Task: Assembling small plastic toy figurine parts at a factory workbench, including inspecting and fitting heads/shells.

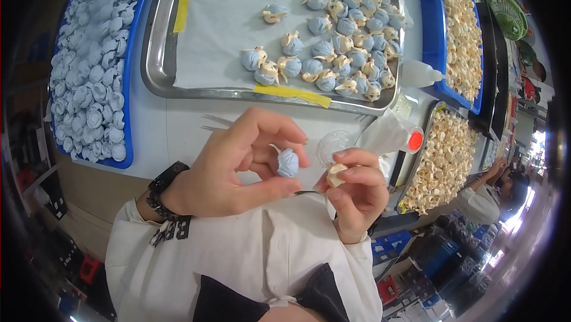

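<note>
My left hand (223, 164) curls around a small pale-blue ball-shaped piece (288, 163) with a cream tip, holding it between thumb and fingers. To its right, my right hand (363, 194) pinches a small hollow-looking cream piece (336, 174) between thumb and fingertips. The two pieces are apart, in front of my chest. Beyond my hands, a metal tray (156, 75) lined with white cloth bears many small blue-and-cream figures (320, 25), crowded toward its right side. Behind my right hand's fingers is a clear round dish (331, 145).
A blue bin (134, 36) of pale-blue pieces stands left. At right are another blue bin (432, 9) and a shallow tray (410, 188), both with cream pieces. A white squeeze bottle (419, 74) and a red-capped container (415, 140) lie nearby. Another person (485, 200) works far right.
</note>
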A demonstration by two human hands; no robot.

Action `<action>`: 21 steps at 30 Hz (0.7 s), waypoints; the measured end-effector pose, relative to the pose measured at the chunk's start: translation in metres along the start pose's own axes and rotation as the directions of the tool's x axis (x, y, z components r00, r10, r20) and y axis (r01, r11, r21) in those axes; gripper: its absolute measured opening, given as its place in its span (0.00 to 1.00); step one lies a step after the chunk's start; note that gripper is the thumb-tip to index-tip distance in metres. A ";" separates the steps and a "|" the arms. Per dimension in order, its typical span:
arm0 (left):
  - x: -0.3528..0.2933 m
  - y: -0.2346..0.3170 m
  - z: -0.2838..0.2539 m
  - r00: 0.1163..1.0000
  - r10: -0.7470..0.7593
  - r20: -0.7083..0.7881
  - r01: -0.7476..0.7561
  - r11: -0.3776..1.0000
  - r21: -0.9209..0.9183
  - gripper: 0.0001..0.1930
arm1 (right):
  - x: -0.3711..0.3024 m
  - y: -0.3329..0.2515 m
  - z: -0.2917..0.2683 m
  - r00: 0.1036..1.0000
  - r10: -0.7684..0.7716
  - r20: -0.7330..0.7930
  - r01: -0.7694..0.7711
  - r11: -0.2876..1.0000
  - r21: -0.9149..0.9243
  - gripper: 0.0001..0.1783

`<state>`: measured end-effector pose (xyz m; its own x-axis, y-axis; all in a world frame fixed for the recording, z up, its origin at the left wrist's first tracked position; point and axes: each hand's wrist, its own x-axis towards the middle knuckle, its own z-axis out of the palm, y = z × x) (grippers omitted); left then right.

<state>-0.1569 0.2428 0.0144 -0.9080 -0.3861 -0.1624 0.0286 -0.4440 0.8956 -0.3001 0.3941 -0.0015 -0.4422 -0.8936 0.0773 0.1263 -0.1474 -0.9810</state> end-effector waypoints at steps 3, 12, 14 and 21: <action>0.001 -0.007 -0.008 0.998 0.064 0.003 -0.064 0.990 0.122 0.19 | 0.002 0.001 0.003 0.999 0.033 0.030 -0.036 0.994 0.105 0.17; 0.007 -0.010 -0.004 0.997 0.014 0.077 -0.045 0.905 0.423 0.13 | -0.001 0.013 -0.004 1.000 -0.001 0.026 -0.001 0.998 0.062 0.20; 0.007 -0.010 -0.002 0.975 -0.175 0.138 0.121 0.936 0.331 0.13 | -0.002 0.015 -0.005 0.999 -0.045 0.022 0.046 0.997 -0.060 0.21; 0.010 -0.015 -0.003 0.986 -0.049 0.158 -0.024 0.905 0.424 0.16 | 0.012 0.011 -0.001 0.960 -0.270 0.078 0.277 0.863 -0.422 0.24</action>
<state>-0.1645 0.2432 -0.0023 -0.9631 -0.2311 -0.1380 -0.1299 -0.0499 0.9903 -0.3053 0.3824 -0.0115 -0.3892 -0.8508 0.3531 -0.3882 -0.1961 -0.9005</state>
